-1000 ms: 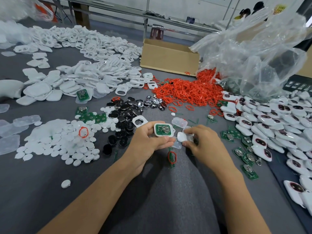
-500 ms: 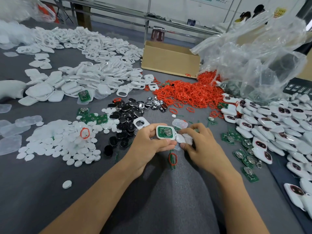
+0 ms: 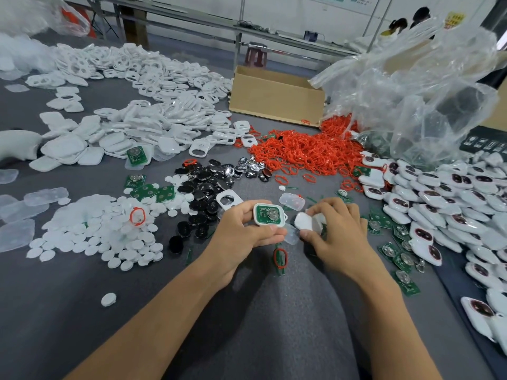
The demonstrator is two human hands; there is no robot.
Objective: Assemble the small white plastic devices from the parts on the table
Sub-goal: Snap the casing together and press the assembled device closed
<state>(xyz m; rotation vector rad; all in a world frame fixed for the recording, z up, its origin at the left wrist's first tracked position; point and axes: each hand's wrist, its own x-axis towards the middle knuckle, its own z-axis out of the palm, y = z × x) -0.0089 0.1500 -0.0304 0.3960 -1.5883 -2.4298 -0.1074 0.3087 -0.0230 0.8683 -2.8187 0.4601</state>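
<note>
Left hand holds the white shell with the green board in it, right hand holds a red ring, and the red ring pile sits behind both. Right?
Not quite. In the head view the right hand pinches a white cap, not a red ring. The left hand does hold the white shell with the green board, and the red ring pile sits behind both.

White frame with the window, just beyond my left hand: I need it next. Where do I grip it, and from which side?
Probably pinch the white frame from above, one fingertip through its window and the thumb on the outer rim. It lies flat on the table, so its edges offer little. Come from its far right, over bare cloth; black pieces crowd its left.
</note>
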